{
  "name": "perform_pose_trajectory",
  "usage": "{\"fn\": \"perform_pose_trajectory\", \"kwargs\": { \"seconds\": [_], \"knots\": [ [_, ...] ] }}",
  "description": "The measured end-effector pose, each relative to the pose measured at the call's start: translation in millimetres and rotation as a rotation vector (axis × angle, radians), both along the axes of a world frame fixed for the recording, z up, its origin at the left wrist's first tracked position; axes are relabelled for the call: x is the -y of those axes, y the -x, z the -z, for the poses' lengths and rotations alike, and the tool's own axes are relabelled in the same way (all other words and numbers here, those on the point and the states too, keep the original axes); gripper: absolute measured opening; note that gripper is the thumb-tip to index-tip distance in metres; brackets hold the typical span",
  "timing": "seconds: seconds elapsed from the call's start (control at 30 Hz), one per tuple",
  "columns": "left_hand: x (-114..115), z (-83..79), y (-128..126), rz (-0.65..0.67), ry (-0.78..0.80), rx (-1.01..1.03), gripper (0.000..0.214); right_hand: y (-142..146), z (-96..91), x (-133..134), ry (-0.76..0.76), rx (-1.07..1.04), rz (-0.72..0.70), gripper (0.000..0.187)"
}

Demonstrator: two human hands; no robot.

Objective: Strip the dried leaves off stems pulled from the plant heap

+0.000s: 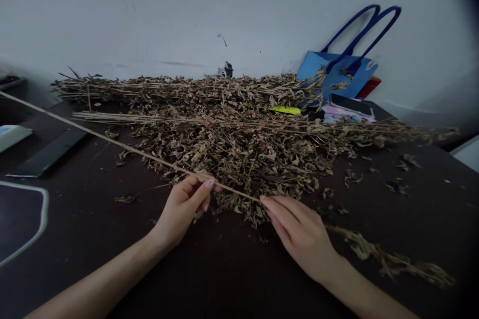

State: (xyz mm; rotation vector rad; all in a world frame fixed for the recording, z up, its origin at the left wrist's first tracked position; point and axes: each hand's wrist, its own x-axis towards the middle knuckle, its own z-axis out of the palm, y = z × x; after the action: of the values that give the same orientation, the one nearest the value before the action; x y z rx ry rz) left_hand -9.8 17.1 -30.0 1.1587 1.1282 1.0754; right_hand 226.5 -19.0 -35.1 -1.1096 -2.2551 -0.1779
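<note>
A long, thin dried plant stalk (123, 145) slants from the upper left down to the lower right. My left hand (187, 202) pinches it near the middle of the view, thumb on top. Farther along, my right hand (299, 232) has its fingers closed around the same stalk. The stretch left of my left hand is bare, while withered leaves (392, 259) cling to the end beyond my right hand. Just behind both hands spreads a heap of loose dried leaves (232, 154).
Bundles of dried stalks (179, 88) lie along the wall behind the heap. A blue bag (337, 72) leans there at the right, beside a phone (352, 104). On the dark table (224, 279), a flat black object (50, 152) and a white object (13, 137) sit at the left.
</note>
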Motion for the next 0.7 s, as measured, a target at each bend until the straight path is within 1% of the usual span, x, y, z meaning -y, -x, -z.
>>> {"fn": "perform_pose_trajectory", "kwargs": {
  "seconds": [0.17,0.27,0.33,0.47,0.5,0.57,0.7],
  "knots": [
    [-3.1,-0.5,-1.8,0.000,0.061,0.065,0.019,0.3,-2.6,-2.0,0.022,0.026,0.004,0.030],
    [-2.2,-4.3,-2.6,0.073,0.073,0.016,0.022,-2.2,-2.4,-3.1,0.034,0.013,0.002,0.032],
    [-1.4,-6.6,-1.0,0.158,0.064,-0.058,0.025,-5.3,-2.1,-3.9,0.038,0.006,0.007,0.034],
    [-0.5,-10.0,5.6,0.434,0.065,-0.228,0.027,-11.2,-1.4,-5.9,0.053,-0.018,0.023,0.036],
    [-0.4,-10.9,7.1,0.484,0.058,-0.286,0.026,-12.0,-1.2,-6.4,0.057,-0.028,0.024,0.037],
    [-0.7,-12.4,9.4,0.521,-0.002,-0.422,0.025,-12.7,-0.9,-7.2,0.061,-0.049,0.022,0.038],
    [-4.2,-10.5,12.9,0.461,-0.202,-0.635,0.022,-12.3,-1.3,-7.6,0.065,-0.075,0.007,0.041]
  ]
}}
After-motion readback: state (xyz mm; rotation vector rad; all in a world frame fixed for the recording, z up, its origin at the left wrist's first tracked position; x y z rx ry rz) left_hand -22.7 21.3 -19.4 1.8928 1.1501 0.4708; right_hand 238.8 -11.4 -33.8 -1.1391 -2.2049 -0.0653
